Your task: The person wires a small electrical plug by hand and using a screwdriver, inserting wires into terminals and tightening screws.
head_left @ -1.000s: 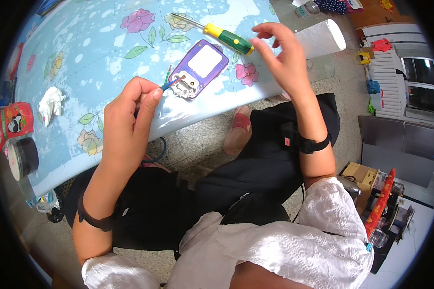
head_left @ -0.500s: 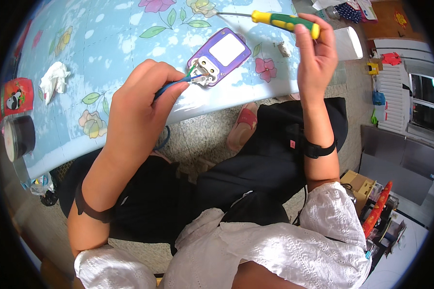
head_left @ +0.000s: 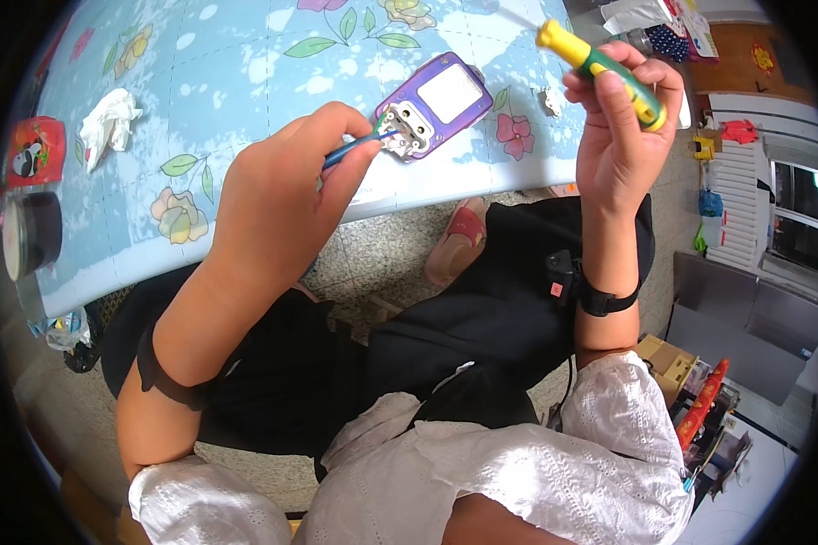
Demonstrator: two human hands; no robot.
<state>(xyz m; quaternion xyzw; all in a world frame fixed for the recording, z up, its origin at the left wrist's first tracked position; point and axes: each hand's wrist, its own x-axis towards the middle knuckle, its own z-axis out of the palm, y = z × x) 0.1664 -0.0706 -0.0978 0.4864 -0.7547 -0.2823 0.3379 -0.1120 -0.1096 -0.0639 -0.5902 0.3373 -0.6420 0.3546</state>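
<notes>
Floral table (head_left: 245, 82): left hand (head_left: 277, 195) probing purple device (head_left: 434, 104), right hand (head_left: 620, 136) gripping screwdriver (head_left: 600, 68).

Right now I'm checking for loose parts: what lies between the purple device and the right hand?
In the head view, a small pale part lies on the tablecloth between them.

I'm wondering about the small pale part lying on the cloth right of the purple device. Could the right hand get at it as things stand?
Probably yes, but not freely: the right hand hovers close beside the small pale part with nothing between them, yet it is closed around the yellow-green screwdriver.
</notes>
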